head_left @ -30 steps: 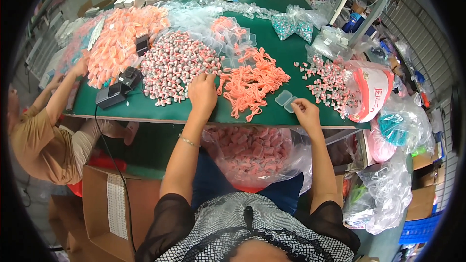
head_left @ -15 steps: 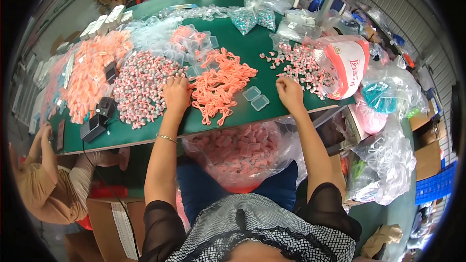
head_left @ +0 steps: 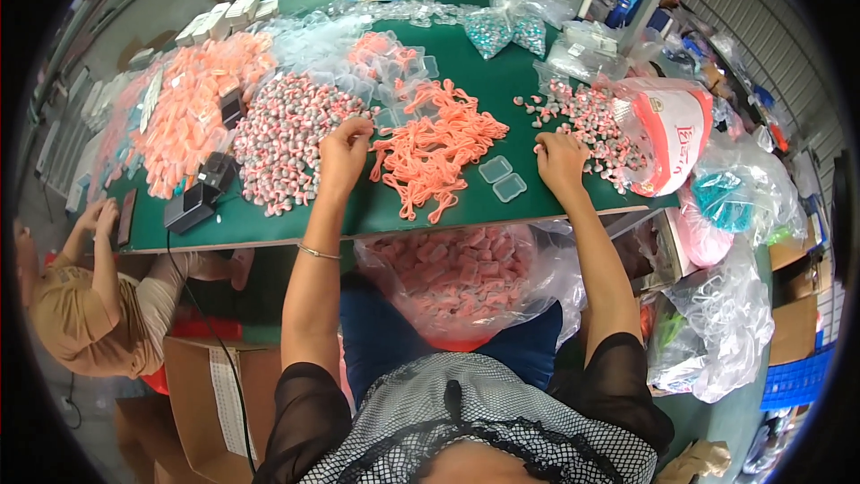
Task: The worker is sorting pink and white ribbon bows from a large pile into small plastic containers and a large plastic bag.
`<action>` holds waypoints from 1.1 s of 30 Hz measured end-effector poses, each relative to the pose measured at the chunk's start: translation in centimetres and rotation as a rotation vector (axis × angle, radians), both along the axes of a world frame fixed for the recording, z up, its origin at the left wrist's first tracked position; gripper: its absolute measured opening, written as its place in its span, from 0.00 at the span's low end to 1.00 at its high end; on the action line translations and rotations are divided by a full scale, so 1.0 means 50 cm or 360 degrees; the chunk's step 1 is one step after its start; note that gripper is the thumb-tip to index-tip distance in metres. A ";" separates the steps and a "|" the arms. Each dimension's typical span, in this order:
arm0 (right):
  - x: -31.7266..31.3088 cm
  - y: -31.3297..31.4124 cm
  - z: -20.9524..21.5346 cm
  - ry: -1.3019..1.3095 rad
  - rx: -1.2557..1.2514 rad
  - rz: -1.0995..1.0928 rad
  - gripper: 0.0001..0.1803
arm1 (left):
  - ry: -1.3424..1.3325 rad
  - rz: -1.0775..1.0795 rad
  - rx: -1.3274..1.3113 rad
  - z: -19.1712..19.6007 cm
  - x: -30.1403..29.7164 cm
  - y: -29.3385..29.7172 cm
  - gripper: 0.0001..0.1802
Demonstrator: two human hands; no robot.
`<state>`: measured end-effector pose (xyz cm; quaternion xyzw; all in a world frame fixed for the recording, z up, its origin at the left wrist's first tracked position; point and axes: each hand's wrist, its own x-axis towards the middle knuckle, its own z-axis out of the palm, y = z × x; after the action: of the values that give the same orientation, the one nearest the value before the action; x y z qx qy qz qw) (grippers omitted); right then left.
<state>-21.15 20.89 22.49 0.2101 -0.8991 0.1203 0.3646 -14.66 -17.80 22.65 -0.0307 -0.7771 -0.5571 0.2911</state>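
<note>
The head view looks down on a green table (head_left: pixel 466 63) covered almost edge to edge with small goods, the person seated at its near edge. Largest is the clear bag of pink packed pieces (head_left: pixel 457 273) hanging below the table edge in the person's lap. Next comes the wide heap of pink-and-grey pieces (head_left: pixel 282 139), then the tangle of orange cords (head_left: pixel 434 148) in the middle, and the looser scatter of pink-and-grey pieces (head_left: pixel 587 121) spilling from a red-and-white bag (head_left: pixel 672 130). Smallest are the two clear little boxes (head_left: pixel 502 177), lying empty-looking just beside the cords, between the hands.

The left hand (head_left: pixel 340 148) rests at the edge of the big heap, fingers curled down between it and the cords; whether it pinches a piece cannot be told. The right hand (head_left: pixel 560 157) lies at the near rim of the scatter, fingers bent onto the pieces, its grip likewise hidden.

The step in hand looks like gathering parts to fill the boxes. The next move would call for lifting single items cleanly and carrying them to the open boxes without dragging neighbours along.

The tangled cords are the likeliest snag, since loops lie close to the boxes. At the far left another person (head_left: pixel 85 305) works by a black device (head_left: pixel 193 206), well apart.
</note>
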 end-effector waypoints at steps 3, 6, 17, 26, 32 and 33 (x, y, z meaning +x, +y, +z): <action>0.038 -0.002 -0.003 -0.0434 -0.0441 0.0264 0.07 | -0.0209 -0.0344 0.0618 0.050 0.049 0.090 0.07; 0.079 -0.025 -0.004 -0.0738 -0.0958 0.0614 0.08 | -0.0246 -0.0604 0.0743 0.037 0.084 0.185 0.08; 0.126 -0.047 0.004 -0.0858 -0.0664 0.0629 0.07 | 0.0019 -0.0102 -0.0613 -0.021 0.092 0.402 0.06; 0.132 -0.060 0.035 -0.0831 -0.0243 0.0567 0.05 | 0.0069 -0.0040 -0.0840 -0.028 0.103 0.390 0.09; 0.093 -0.116 0.081 -0.0781 -0.0244 0.0575 0.07 | 0.0193 -0.0108 -0.0820 -0.021 0.120 0.380 0.15; 0.077 -0.138 0.076 -0.0545 -0.0160 0.0751 0.08 | 0.0198 -0.0100 -0.0823 -0.023 0.122 0.378 0.15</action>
<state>-17.31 13.99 26.31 0.3717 -0.8668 0.2799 0.1794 -8.58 1.10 21.52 -0.1625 -0.8729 -0.3457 0.3034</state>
